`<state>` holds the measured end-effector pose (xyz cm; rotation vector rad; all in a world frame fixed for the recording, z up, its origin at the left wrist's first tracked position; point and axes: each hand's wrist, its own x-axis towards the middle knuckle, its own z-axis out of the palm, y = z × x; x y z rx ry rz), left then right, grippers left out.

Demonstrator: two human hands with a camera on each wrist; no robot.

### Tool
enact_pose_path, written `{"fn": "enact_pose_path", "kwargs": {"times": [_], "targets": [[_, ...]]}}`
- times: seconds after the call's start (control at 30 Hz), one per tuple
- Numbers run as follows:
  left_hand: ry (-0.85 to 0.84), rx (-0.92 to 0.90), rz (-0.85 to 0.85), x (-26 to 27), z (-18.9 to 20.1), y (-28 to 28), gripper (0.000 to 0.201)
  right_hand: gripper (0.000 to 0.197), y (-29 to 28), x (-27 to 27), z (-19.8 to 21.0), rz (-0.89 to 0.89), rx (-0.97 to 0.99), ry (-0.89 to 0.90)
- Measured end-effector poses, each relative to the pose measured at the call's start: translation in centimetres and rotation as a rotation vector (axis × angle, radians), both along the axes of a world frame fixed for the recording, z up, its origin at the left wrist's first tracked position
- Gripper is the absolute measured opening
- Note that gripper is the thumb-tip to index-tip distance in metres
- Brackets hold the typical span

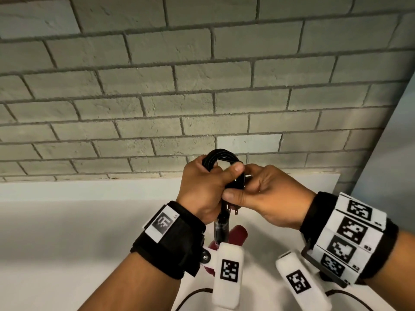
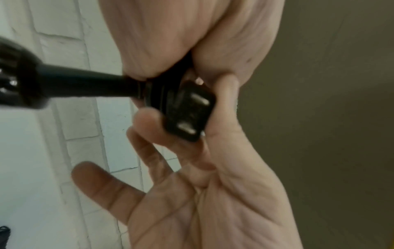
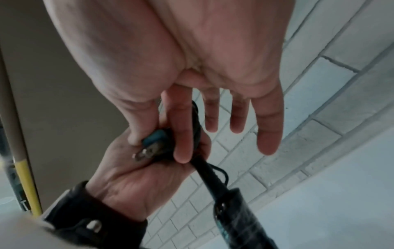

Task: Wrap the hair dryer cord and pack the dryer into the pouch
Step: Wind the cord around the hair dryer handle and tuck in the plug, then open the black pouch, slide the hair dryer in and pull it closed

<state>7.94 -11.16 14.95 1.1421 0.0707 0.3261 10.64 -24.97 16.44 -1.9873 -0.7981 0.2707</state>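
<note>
Both hands are raised in front of the wall. My left hand (image 1: 213, 178) grips a coil of the black cord (image 1: 221, 156), thumb across the loops. My right hand (image 1: 244, 189) pinches the black two-prong plug (image 1: 233, 209) between thumb and forefinger against the coil; its other fingers are straight. The plug (image 2: 189, 114) also shows in the left wrist view and, as the plug (image 3: 155, 146), in the right wrist view. The hair dryer hangs below the hands, with its black handle (image 1: 221, 227) and maroon body (image 1: 238, 235). No pouch is in view.
A grey brick wall (image 1: 157, 86) stands straight ahead. Below it runs a white counter (image 1: 67, 243). A thin dark cable (image 1: 193, 295) lies on the counter near the bottom edge. A yellow-tipped pole (image 3: 27, 185) stands at the left of the right wrist view.
</note>
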Motion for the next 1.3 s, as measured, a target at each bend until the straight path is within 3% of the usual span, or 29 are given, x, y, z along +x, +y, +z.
{"fn": "enact_pose_path", "kwargs": {"times": [0.1, 0.17, 0.27, 0.4, 0.5, 0.6, 0.7, 0.77, 0.8, 0.83, 0.9, 0.97, 1.03, 1.1, 1.2, 1.3], "targets": [[0.009, 0.000, -0.059, 0.2, -0.6, 0.6, 0.042, 0.044, -0.9, 1.0, -1.5, 0.031, 0.127, -0.006], [0.014, -0.008, -0.045, 0.5, -0.8, 0.8, 0.046, 0.042, -2.0, 1.4, -3.3, 0.044, 0.167, 0.117], [0.054, -0.051, -0.032, 1.1, -1.1, 0.9, 0.047, 0.057, -2.1, 0.5, -7.2, 0.099, -0.126, 0.201], [0.088, -0.123, -0.113, 1.5, -1.8, 0.4, 0.037, 0.019, 0.1, -1.0, -10.6, 0.041, -0.120, 0.140], [0.141, -0.076, -0.136, 1.5, -3.0, 1.2, 0.041, 0.016, -0.4, -0.8, -10.8, 0.017, -0.226, 0.075], [0.257, 0.146, -0.191, 1.0, -5.3, 2.8, 0.046, 0.024, -1.7, -0.3, -10.6, 0.061, -0.510, -0.006], [0.398, 0.510, -0.377, 0.1, -7.7, 3.1, 0.051, 0.028, -2.3, 0.4, -10.7, 0.141, -0.806, -0.142], [0.482, 0.637, -0.481, -0.3, -9.3, 2.6, 0.041, 0.039, -2.3, 0.7, -11.4, 0.204, -0.964, -0.211], [0.547, 0.659, -0.485, -0.4, -10.2, 2.3, 0.027, 0.042, -2.2, 0.8, -11.8, 0.243, -1.019, -0.226], [0.634, 0.665, -0.469, -0.3, -11.2, 2.2, 0.034, 0.043, -2.2, 0.9, -12.3, 0.287, -1.057, -0.218], [0.811, 0.626, -0.478, 0.1, -13.6, 2.3, 0.078, 0.043, -2.3, 0.9, -13.0, 0.374, -1.085, -0.150], [0.901, 0.720, -0.507, 0.2, -15.3, 2.4, 0.099, 0.044, -2.3, 0.7, -13.8, 0.424, -1.083, -0.085], [0.907, 0.919, -0.570, 0.4, -16.7, 2.6, 0.103, 0.042, -2.3, 0.6, -14.9, 0.446, -1.065, -0.037], [0.858, 1.088, -0.619, 0.5, -17.5, 2.6, 0.085, 0.039, -2.2, 0.7, -15.8, 0.433, -1.042, -0.026], [0.758, 1.255, -0.668, 0.7, -18.0, 2.4, 0.060, 0.034, -2.1, 0.8, -16.5, 0.380, -1.045, -0.036], [0.647, 1.353, -0.662, 0.9, -18.5, 2.3, 0.055, 0.027, -1.9, 1.0, -17.1, 0.361, -1.089, -0.084]]}}
